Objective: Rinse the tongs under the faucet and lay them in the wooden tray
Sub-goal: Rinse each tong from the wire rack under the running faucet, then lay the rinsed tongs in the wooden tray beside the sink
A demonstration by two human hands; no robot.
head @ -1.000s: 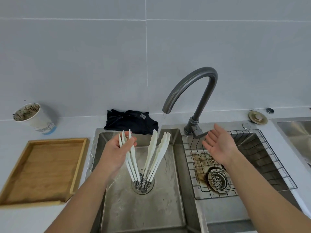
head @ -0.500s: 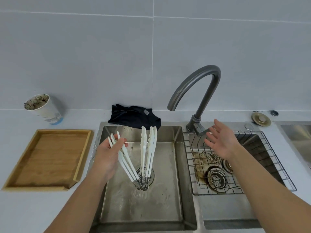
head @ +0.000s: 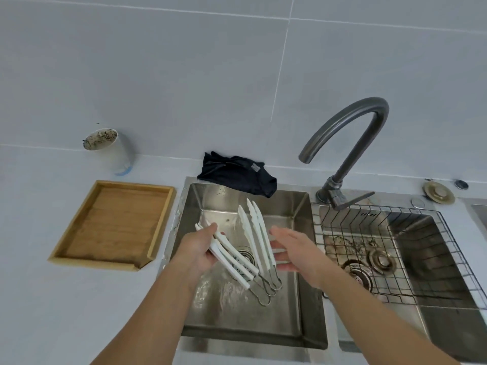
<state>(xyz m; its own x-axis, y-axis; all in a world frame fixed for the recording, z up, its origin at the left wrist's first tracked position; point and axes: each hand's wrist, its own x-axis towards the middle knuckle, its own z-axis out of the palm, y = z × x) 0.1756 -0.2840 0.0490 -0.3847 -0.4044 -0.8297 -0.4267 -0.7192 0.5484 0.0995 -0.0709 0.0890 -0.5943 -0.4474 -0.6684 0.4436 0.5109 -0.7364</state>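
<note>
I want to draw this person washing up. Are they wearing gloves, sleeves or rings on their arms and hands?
No gloves: the left hand and right hand are bare. Both forearms are uncovered right to the picture's lower edge, so no sleeves show. I see no rings, watch or bracelet.

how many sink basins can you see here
3. Left steel basin beneath the hands; middle basin under the wire rack; a third basin cut off at the right edge.
</note>
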